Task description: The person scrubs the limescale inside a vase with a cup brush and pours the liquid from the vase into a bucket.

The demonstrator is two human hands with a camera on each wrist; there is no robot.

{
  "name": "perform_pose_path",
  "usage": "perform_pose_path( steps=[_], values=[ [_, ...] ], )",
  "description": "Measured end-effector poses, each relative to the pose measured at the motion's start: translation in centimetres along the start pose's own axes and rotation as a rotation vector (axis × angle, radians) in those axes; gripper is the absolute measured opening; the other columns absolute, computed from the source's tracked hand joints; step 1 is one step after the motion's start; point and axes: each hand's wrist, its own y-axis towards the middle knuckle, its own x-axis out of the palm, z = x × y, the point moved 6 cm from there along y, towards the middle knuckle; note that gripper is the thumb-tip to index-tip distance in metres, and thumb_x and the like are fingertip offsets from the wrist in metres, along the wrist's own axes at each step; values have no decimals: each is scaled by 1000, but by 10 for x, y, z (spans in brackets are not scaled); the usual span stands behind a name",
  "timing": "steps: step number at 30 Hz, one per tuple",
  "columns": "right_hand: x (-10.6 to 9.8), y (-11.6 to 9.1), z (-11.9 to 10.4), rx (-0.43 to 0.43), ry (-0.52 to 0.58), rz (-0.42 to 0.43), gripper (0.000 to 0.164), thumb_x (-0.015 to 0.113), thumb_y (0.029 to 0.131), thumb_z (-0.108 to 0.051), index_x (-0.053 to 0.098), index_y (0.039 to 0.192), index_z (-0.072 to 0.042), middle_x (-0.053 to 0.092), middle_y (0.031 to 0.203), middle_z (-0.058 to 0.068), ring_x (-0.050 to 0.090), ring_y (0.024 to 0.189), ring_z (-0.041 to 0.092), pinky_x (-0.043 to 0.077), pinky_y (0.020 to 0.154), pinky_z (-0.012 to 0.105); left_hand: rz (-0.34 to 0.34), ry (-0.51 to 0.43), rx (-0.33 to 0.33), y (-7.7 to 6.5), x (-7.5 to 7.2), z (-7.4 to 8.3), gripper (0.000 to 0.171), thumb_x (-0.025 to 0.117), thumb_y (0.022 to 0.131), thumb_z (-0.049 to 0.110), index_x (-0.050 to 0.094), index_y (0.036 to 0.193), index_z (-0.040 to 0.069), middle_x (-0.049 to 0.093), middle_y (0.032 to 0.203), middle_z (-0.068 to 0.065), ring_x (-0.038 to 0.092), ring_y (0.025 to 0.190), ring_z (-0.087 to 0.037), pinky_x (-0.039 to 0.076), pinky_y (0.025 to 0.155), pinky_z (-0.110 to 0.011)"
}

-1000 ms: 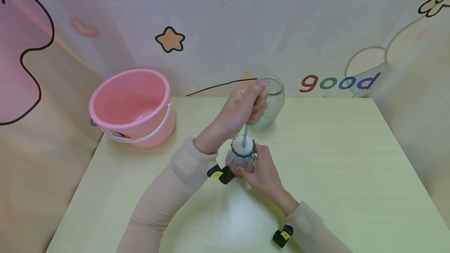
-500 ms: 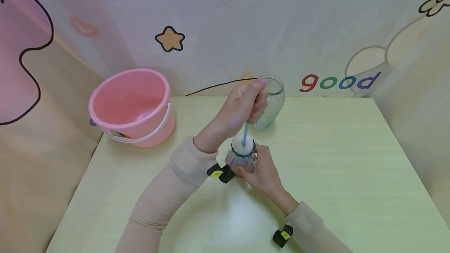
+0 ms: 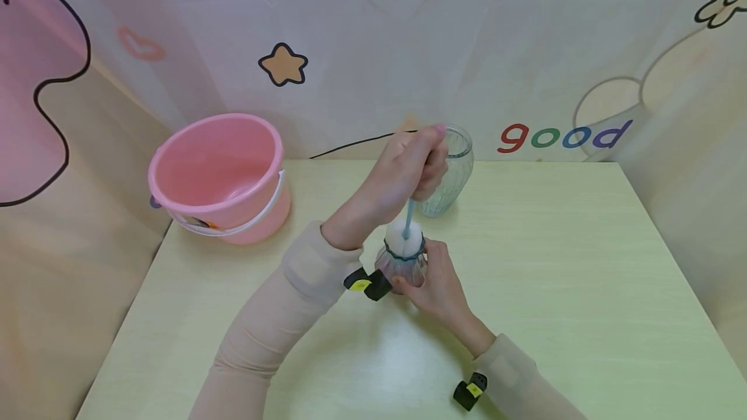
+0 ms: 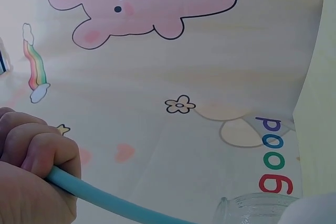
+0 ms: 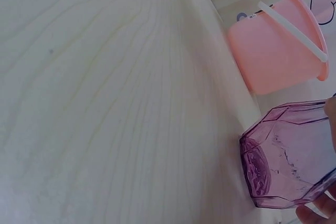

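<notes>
My left hand grips the light-blue handle of a sponge bottle brush, fingers curled round it and thumb along the top. The brush's round white sponge head sits in the mouth of a small faceted glass vase. That vase has a wavy blue-green rim and, in the right wrist view, a purple base. My right hand holds the vase at its right side, thumb in front. The lower part of the sponge shows only faintly through the glass.
A taller clear glass vase stands just behind my left hand, partly hidden by it. At the back left of the pale table is a pink bucket with a white handle. A printed curtain hangs behind.
My left hand has risen slightly and shifted a little to the right, lifting the brush a bit, so more of the white sponge shows above the rim. My right hand and the vase stay put.
</notes>
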Motion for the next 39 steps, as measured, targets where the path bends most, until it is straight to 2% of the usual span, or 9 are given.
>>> perform_pose_path(
  steps=[12,15,21,28,32,35,39],
  values=[
    [1,0,0,28,0,-13,73,75,69,-32,34,125,-8,41,113,10,40,100,18,43,80,39,18,7,2,1,-1,5,47,33,92,31,25,53,8,18,48,-4,14,40,-19,11,39,-28],
    [0,0,0,33,-4,-18,74,75,69,-31,34,126,-8,41,114,10,40,100,19,43,81,39,20,10,26,2,0,16,47,32,93,30,25,53,7,18,48,-4,14,40,-19,11,39,-28],
    [-1,0,-2,59,4,-21,72,74,68,-25,34,125,-7,41,115,11,42,103,21,43,84,43,45,2,87,7,4,49,47,33,93,29,22,53,7,16,49,-4,13,41,-18,11,41,-28],
    [2,-1,1,91,24,-33,70,75,69,-27,35,124,-9,41,116,9,42,105,20,43,85,42,68,5,103,5,4,60,46,31,94,26,22,53,7,16,49,-4,13,41,-18,11,41,-28],
    [3,-3,2,79,17,-14,69,75,68,-25,37,123,-8,42,114,8,41,102,19,43,83,40,37,50,157,2,5,63,46,31,93,27,26,52,9,19,47,-3,15,41,-18,11,40,-30],
    [3,-3,0,60,13,4,69,75,69,-28,37,122,-6,42,112,9,42,100,18,44,82,39,14,115,231,-2,4,63,45,30,93,24,28,51,9,21,46,-2,17,40,-18,12,39,-30],
    [1,-3,-2,35,-1,31,68,74,69,-29,37,122,-5,43,111,10,43,97,18,45,79,38,16,188,343,-8,1,63,44,30,93,18,28,50,7,22,46,-2,19,40,-15,14,39,-29]
  ],
)
